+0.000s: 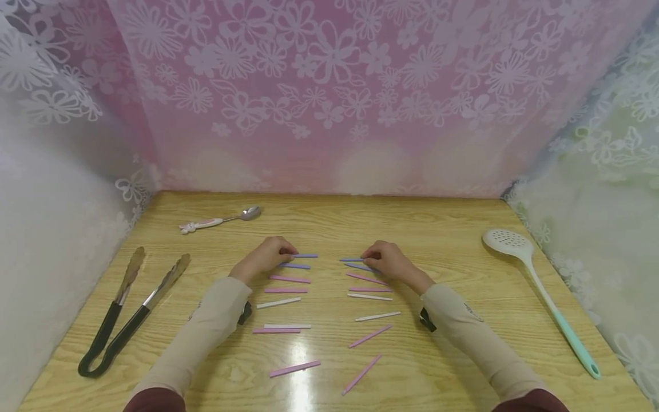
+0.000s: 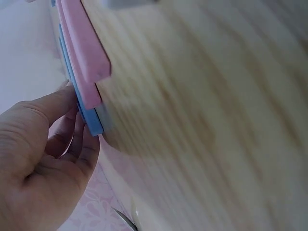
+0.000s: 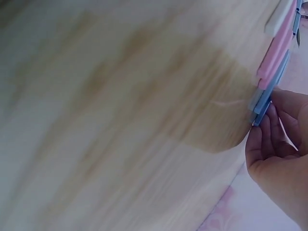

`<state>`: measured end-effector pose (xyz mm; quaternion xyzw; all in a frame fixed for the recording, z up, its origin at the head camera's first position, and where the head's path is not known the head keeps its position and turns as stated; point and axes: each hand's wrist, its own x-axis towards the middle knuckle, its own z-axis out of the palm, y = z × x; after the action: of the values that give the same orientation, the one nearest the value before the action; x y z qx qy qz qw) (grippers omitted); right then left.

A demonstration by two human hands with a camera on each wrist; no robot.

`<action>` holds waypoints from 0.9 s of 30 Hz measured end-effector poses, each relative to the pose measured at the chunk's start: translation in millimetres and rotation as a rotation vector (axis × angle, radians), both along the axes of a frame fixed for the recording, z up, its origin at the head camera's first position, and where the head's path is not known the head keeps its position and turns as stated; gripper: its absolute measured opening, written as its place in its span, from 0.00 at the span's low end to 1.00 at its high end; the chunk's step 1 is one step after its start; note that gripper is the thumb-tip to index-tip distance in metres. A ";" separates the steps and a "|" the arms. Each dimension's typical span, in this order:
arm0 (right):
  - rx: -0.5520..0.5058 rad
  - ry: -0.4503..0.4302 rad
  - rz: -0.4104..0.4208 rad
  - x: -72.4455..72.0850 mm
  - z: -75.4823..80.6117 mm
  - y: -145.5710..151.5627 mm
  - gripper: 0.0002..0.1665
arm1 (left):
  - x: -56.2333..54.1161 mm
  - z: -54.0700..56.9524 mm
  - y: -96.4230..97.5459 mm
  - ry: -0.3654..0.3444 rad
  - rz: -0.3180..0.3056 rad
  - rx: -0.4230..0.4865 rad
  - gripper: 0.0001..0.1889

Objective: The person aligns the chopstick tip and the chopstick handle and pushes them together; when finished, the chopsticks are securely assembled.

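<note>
On the far part of the wooden table (image 1: 463, 229), the left hand (image 1: 265, 257) pinches a blue stick (image 1: 306, 256). Just right, the right hand (image 1: 388, 260) pinches another blue stick (image 1: 351, 260).

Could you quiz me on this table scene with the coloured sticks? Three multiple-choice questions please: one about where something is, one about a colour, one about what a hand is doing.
1. Where do the tongs lie?
A. At the table's left edge
B. Between the two hands
C. Beside the slotted ladle

2. What colour is the stick that the left hand touches?
A. White
B. Blue
C. Green

3. What is the right hand doing?
A. Lifting the spoon
B. Lying flat, away from the sticks
C. Pinching the end of a blue stick

Answers:
1. A, the tongs lie far left, while the slotted ladle lies far right.
2. B, the left wrist view shows the fingertips on a blue stick.
3. C, the right wrist view shows fingers closed on a blue stick end; the spoon lies untouched.
</note>
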<state>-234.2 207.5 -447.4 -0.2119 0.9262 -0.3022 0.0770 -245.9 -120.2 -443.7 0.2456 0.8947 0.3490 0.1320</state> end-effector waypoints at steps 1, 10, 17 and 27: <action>-0.003 -0.003 -0.004 0.0 0.0 -0.2 0.07 | 0.3 0.0 0.1 0.006 -0.003 0.006 0.10; -0.079 0.014 -0.059 3.2 7.8 -5.9 0.08 | 7.6 7.0 3.5 0.029 0.023 0.081 0.11; -0.172 0.055 -0.056 11.0 23.1 -17.1 0.09 | 14.6 16.4 9.5 0.009 0.066 0.138 0.12; -0.202 0.079 -0.034 18.0 29.7 -24.1 0.08 | 23.8 22.6 13.2 0.035 0.047 0.175 0.11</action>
<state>-216.2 183.4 -417.7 -0.2145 0.8969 -0.3866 0.0133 -222.1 -107.1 -421.1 0.2410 0.8686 0.4244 0.0859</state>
